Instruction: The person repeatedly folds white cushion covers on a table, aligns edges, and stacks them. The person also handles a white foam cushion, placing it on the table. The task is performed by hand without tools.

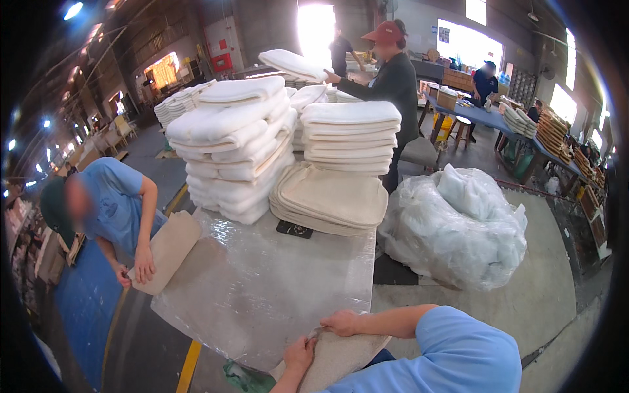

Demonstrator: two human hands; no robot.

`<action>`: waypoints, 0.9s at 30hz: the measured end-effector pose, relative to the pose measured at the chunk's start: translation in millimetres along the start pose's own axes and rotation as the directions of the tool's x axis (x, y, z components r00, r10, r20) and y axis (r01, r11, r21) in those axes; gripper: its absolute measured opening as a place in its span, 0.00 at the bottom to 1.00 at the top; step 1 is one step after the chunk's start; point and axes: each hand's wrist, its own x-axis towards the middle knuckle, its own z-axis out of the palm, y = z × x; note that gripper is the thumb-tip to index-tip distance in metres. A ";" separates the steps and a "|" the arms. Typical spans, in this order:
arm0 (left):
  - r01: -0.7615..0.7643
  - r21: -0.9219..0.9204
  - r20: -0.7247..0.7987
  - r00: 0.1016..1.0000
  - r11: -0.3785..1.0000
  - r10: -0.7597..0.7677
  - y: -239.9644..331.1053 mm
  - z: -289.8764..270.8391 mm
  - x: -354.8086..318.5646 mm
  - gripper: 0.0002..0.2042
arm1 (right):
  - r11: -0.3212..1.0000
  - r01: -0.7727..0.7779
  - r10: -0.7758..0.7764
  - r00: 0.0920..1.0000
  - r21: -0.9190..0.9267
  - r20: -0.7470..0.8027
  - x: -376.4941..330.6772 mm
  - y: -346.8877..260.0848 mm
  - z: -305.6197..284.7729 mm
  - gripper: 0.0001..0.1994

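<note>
A beige fabric cushion cover [341,360] lies at the near edge of the plastic-covered table [275,281], partly hidden by my blue sleeve. My left hand [299,354] is closed on its far edge, fingers pinched near the corner. Right beside it, my right hand [342,323] also pinches that edge, the two hands almost touching. A small greyish bit shows between them, too small to make out. Beyond my hands rests a stack of flat beige covers [331,196] with rounded corners.
Tall stacks of white padding [229,141] and folded white pads [352,134] stand at the far side. A large clear plastic bag [458,226] bulges at the right. At left, a co-worker [121,203] handles a beige cushion [169,252]; another in a red cap [390,85] lifts a white pad.
</note>
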 end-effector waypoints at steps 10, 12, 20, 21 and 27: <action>-0.012 -0.087 0.019 1.000 0.996 0.014 -18.7 -14.0 2.9 0.24 | 0.999 -0.016 0.017 0.999 -0.029 0.049 30.4 15.7 12.8 0.19; 0.016 -0.084 0.077 0.997 0.996 -0.009 -37.9 -25.1 -7.4 0.23 | 0.999 -0.007 0.010 0.997 -0.048 0.074 24.4 16.0 5.6 0.20; 0.087 -0.076 -0.325 0.940 0.993 -0.107 -71.7 -26.9 -44.8 0.17 | 0.999 0.000 0.002 0.997 -0.036 0.073 34.5 17.3 9.3 0.21; 0.090 -0.087 -0.329 0.937 0.992 -0.114 -71.5 -27.5 -42.8 0.16 | 0.999 -0.026 0.028 0.998 -0.032 0.057 32.7 15.9 7.0 0.21; 0.171 -0.182 -0.339 0.913 0.968 -0.225 -74.2 -47.7 -50.2 0.10 | 1.000 -0.009 0.009 1.000 0.017 -0.004 21.7 26.4 -4.7 0.20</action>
